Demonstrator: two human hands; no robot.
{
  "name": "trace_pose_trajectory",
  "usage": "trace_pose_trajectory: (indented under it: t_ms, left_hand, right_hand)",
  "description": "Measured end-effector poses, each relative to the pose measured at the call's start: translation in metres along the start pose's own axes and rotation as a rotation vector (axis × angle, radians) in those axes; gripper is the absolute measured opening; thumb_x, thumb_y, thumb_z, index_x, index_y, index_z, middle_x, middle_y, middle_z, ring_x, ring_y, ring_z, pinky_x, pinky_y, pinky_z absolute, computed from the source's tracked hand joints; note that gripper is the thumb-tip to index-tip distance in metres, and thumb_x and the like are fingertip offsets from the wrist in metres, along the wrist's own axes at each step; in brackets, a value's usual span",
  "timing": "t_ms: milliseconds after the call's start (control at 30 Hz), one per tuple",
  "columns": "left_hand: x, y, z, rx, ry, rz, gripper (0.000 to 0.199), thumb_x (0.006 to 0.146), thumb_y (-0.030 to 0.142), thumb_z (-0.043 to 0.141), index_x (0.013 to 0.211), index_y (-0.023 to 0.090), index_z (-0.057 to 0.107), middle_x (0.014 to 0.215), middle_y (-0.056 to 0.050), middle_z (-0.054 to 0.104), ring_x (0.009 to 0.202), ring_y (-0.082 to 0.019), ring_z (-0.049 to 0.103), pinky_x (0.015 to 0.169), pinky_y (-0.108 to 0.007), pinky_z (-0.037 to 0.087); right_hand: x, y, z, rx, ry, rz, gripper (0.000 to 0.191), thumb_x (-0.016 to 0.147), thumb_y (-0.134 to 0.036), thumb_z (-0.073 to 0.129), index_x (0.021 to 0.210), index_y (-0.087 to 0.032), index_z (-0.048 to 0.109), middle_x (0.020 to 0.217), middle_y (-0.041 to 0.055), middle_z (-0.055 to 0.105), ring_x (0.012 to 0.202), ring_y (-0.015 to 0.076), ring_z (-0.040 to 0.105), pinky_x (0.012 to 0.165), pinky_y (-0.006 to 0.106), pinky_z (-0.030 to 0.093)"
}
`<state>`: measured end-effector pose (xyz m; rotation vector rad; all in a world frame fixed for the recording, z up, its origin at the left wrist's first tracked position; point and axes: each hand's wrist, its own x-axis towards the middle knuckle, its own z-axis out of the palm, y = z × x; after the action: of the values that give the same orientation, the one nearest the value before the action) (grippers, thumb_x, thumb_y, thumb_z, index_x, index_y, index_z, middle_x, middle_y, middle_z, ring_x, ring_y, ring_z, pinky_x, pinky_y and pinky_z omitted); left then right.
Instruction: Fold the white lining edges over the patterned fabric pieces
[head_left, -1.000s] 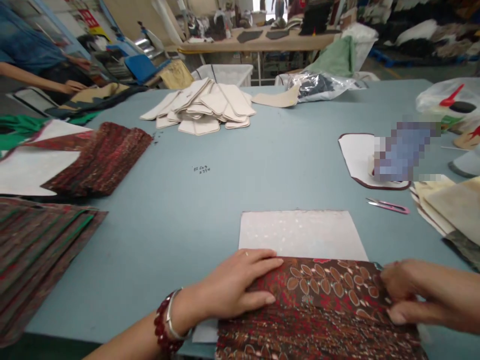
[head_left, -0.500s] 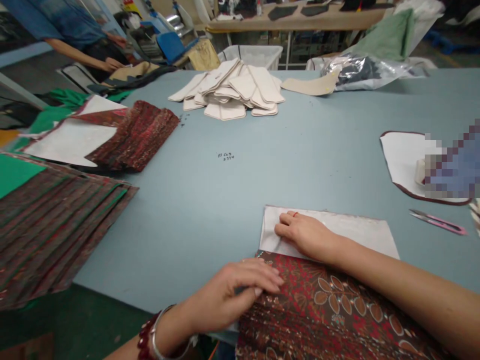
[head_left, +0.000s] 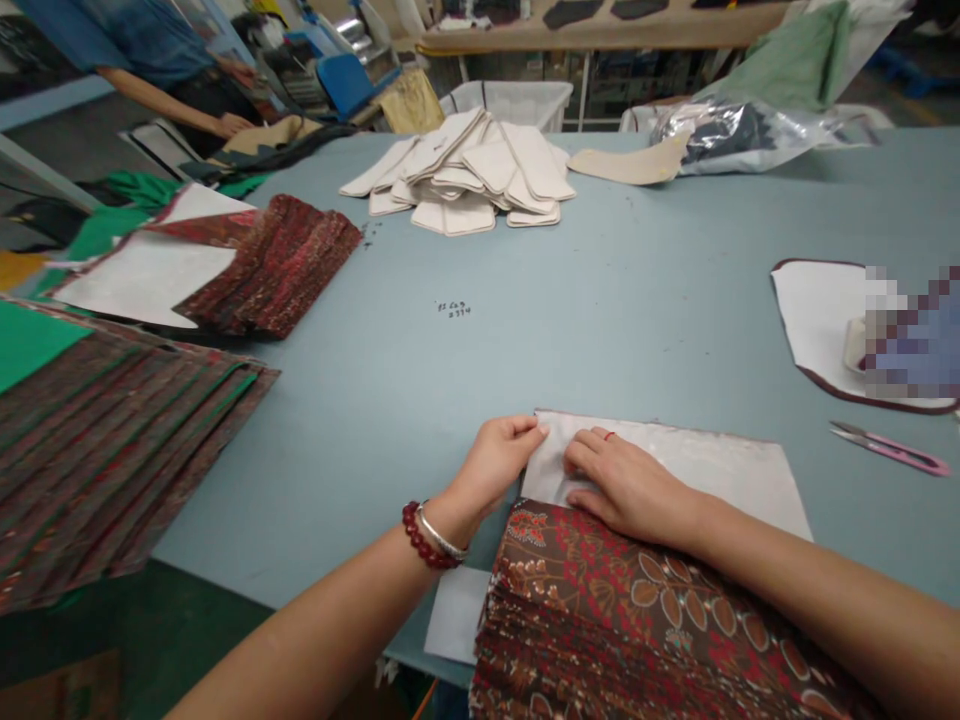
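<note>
A white fabric panel with a thin dark edge lies at the near side of the blue-grey table, beyond a thick stack of brown and red patterned fabric. My left hand, with a bead bracelet and a silver bangle at the wrist, pinches the panel's far left corner between thumb and fingertips. Just right of it my right hand rests on the panel with bent fingers, thumb near the stack's edge; whether its fingertips grip the fabric is hidden.
Patterned fabric stacks lie at the left. Cream padded pieces are heaped at the back. Pink-handled snips sit at the right, below a white bound piece. A person stands back left.
My left hand has gone from the patterned stack up to the panel's corner and closed on it. My right hand has shifted slightly right and down in view.
</note>
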<state>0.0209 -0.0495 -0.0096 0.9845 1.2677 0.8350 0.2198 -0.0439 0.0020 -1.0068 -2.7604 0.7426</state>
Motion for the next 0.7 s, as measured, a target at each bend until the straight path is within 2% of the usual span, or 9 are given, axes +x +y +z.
trace_pose_trajectory:
  t_ms: [133,233,300,367,433,500,567,633,700]
  left_hand:
    - [0.002,-0.004,0.006,-0.3,0.04,-0.09,0.028,0.073,0.038,0.079,0.083,0.013,0.073,0.076,-0.004,0.068,0.064,-0.013,0.057,0.062,-0.026,0.044]
    - [-0.003,-0.012,0.005,-0.352,0.044,-0.035,0.024,0.072,0.034,0.082,0.082,0.014,0.073,0.079,-0.004,0.069,0.069,-0.013,0.058,0.066,-0.026,0.046]
    - [-0.006,-0.017,0.003,-0.361,0.066,-0.016,0.02,0.072,0.031,0.082,0.08,0.016,0.073,0.074,-0.001,0.068,0.067,-0.012,0.057,0.064,-0.024,0.044]
    - [-0.008,-0.019,0.002,-0.369,0.08,-0.016,0.018,0.072,0.03,0.082,0.078,0.017,0.072,0.069,0.001,0.066,0.064,-0.01,0.055,0.062,-0.022,0.042]
    - [-0.009,-0.018,0.003,-0.364,0.068,-0.014,0.017,0.073,0.03,0.082,0.077,0.017,0.073,0.076,0.0,0.069,0.07,-0.011,0.059,0.065,-0.022,0.044]
    - [-0.011,-0.014,0.004,-0.368,0.062,0.018,0.015,0.073,0.029,0.081,0.077,0.017,0.072,0.1,-0.004,0.074,0.092,-0.016,0.065,0.077,-0.026,0.048]
    - [-0.012,-0.011,0.005,-0.394,0.061,0.047,0.013,0.073,0.026,0.081,0.076,0.018,0.072,0.129,-0.007,0.067,0.119,-0.023,0.059,0.094,-0.032,0.047]
    - [-0.013,-0.009,0.005,-0.401,0.054,0.051,0.013,0.074,0.026,0.08,0.073,0.017,0.071,0.144,-0.007,0.057,0.129,-0.026,0.053,0.101,-0.036,0.044]
    - [-0.014,-0.009,0.005,-0.386,0.041,0.037,0.014,0.075,0.026,0.08,0.072,0.016,0.07,0.148,-0.007,0.054,0.129,-0.027,0.054,0.101,-0.036,0.044]
  right_hand:
    - [-0.001,-0.001,-0.017,0.067,-0.035,0.01,0.017,0.085,-0.02,0.069,0.098,-0.018,0.058,0.1,0.0079,0.063,0.09,0.0234,0.057,0.079,0.036,0.046]
    - [0.018,-0.001,-0.033,0.048,0.106,-0.007,0.018,0.09,-0.022,0.067,0.104,-0.016,0.059,0.104,0.0102,0.062,0.097,0.0247,0.057,0.083,0.037,0.047]
    - [0.037,0.0,-0.041,0.088,0.191,-0.069,0.031,0.09,-0.023,0.069,0.116,-0.014,0.057,0.114,0.0124,0.061,0.108,0.0253,0.054,0.092,0.037,0.045]
    - [0.051,0.006,-0.045,0.239,0.125,-0.113,0.044,0.087,-0.025,0.074,0.125,-0.014,0.054,0.116,0.0113,0.062,0.106,0.022,0.057,0.092,0.033,0.046]
    - [0.051,0.019,-0.049,0.379,-0.015,-0.064,0.041,0.086,-0.028,0.075,0.121,-0.015,0.057,0.109,0.0082,0.067,0.093,0.0179,0.061,0.082,0.029,0.048]
    - [0.034,0.039,-0.056,0.392,-0.14,0.068,0.029,0.086,-0.033,0.074,0.109,-0.017,0.064,0.096,0.0047,0.07,0.08,0.016,0.062,0.072,0.028,0.048]
    - [0.001,0.06,-0.066,0.281,-0.16,0.255,0.021,0.086,-0.038,0.074,0.095,-0.02,0.069,0.085,0.0023,0.07,0.073,0.0158,0.061,0.067,0.029,0.047]
    - [-0.036,0.078,-0.078,0.152,-0.081,0.438,0.022,0.091,-0.044,0.068,0.087,-0.022,0.07,0.083,0.0026,0.07,0.075,0.0172,0.063,0.069,0.03,0.049]
    - [-0.068,0.091,-0.087,0.078,-0.004,0.542,0.025,0.099,-0.044,0.058,0.094,-0.023,0.07,0.097,0.0045,0.07,0.084,0.0177,0.064,0.076,0.032,0.053]
